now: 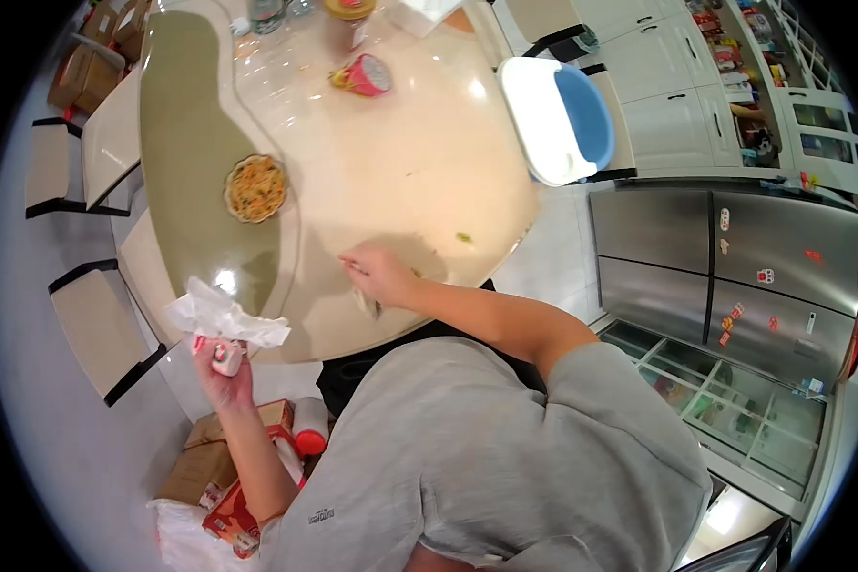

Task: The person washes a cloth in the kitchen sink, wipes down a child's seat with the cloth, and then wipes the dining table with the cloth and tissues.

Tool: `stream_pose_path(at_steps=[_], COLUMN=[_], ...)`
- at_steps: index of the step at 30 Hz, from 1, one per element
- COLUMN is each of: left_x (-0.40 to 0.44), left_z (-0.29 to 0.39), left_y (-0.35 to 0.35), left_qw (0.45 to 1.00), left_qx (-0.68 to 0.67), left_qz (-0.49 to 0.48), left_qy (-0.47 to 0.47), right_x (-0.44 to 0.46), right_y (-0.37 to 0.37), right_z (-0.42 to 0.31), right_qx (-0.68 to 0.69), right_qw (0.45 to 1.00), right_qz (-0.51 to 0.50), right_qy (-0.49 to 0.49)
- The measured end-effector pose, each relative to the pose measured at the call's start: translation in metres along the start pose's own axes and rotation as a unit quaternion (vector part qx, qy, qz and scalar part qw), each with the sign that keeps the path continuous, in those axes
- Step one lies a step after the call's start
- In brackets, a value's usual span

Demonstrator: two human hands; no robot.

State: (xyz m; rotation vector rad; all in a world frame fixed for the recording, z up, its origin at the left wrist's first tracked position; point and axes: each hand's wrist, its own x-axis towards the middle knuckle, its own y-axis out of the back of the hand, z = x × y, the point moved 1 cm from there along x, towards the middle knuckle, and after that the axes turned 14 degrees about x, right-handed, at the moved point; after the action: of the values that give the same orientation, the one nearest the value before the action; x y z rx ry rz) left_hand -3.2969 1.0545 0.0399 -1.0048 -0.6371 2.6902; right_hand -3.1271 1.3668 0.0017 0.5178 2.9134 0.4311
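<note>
My left hand point(225, 381) is raised beside the table's near left edge, its fingers closed around a small red-and-white packet point(221, 353). A crumpled white sheet point(224, 315), thin like tissue or plastic, spreads out above the packet. My right hand point(383, 275) rests low over the tabletop near its front edge, fingers curled together. Under it shows a bit of pale, cloth-like material point(365, 303), mostly hidden by the hand. To the right of that hand lies a small green scrap point(463, 237) on the cream table point(400, 172).
A fluted dish of shredded food point(255, 189) stands on the table's left side. Farther back are a cut dragon fruit point(364, 76) and a lidded jar point(349, 10). A blue-and-white tub point(582, 119) sits at the right edge. Chairs point(105, 324) line the left; boxes point(200, 462) lie below.
</note>
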Motion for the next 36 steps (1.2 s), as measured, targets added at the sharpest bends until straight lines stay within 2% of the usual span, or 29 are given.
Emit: stream_pose_path(at_steps=[1, 2, 4, 5, 8, 10, 12, 13, 15, 16, 18, 19, 21, 23, 30, 34, 36], left_x=[-0.008, -0.02, -0.038, -0.048, -0.099, -0.129, -0.16, -0.172, -0.191, -0.201, -0.219, -0.226, -0.232, -0.238, -0.24, -0.238, -0.231], left_z=[-0.002, -0.001, -0.014, -0.021, -0.066, -0.101, -0.134, -0.145, -0.169, -0.181, -0.204, -0.213, -0.226, -0.243, -0.275, -0.281, -0.275], left_y=[-0.022, -0.049, -0.084, -0.094, -0.133, -0.128, -0.187, -0.225, -0.266, -0.268, -0.265, -0.271, -0.298, -0.288, -0.284, -0.273, -0.269], left_qw=[1.0, 0.999, 0.996, 0.994, 0.985, 0.991, 0.984, 0.984, 0.977, 0.974, 0.971, 0.967, 0.968, 0.972, 0.944, 0.932, 0.93], left_qx=[-0.002, 0.01, 0.023, 0.036, 0.049, 0.003, 0.001, -0.008, -0.033, -0.037, -0.052, -0.032, -0.043, -0.082, -0.153, -0.179, -0.192], left_qz=[-0.001, 0.034, 0.077, 0.073, 0.114, 0.086, 0.122, 0.141, 0.19, 0.202, 0.216, 0.231, 0.23, 0.208, 0.283, 0.306, 0.302], left_qy=[-0.004, -0.022, -0.05, -0.074, -0.117, -0.101, -0.126, -0.109, -0.092, -0.099, -0.09, -0.1, -0.094, -0.077, -0.075, -0.074, -0.081], right_x=[0.002, 0.004, 0.01, 0.009, -0.002, -0.021, -0.026, -0.026, -0.03, -0.037, -0.05, -0.055, -0.072, -0.061, 0.025, 0.068, 0.079], right_y=[0.018, 0.04, 0.091, 0.12, 0.226, 0.282, 0.325, 0.33, 0.333, 0.333, 0.334, 0.328, 0.315, 0.313, 0.267, 0.196, 0.151], right_z=[-0.006, -0.007, 0.006, 0.018, 0.058, 0.09, 0.115, 0.125, 0.134, 0.127, 0.105, 0.106, 0.118, 0.131, 0.132, 0.109, 0.101], right_qx=[0.156, 0.157, 0.35, 0.356, 0.357, 0.357, 0.164, 0.172, 0.03, 0.037, -0.185, -0.182, -0.229, -0.253, -0.278, -0.32, -0.315], right_qw=[0.982, 0.983, 0.91, 0.909, 0.919, 0.919, 0.97, 0.971, 0.976, 0.977, 0.955, 0.955, 0.965, 0.96, 0.958, 0.935, 0.905], right_qz=[0.065, 0.061, 0.081, 0.068, 0.114, 0.123, 0.18, 0.166, 0.161, 0.148, 0.169, 0.162, 0.058, 0.045, -0.005, -0.072, -0.162], right_qy=[-0.083, -0.077, -0.208, -0.205, -0.126, -0.116, -0.018, -0.012, 0.145, 0.148, 0.159, 0.167, 0.115, 0.113, 0.073, 0.135, 0.234])
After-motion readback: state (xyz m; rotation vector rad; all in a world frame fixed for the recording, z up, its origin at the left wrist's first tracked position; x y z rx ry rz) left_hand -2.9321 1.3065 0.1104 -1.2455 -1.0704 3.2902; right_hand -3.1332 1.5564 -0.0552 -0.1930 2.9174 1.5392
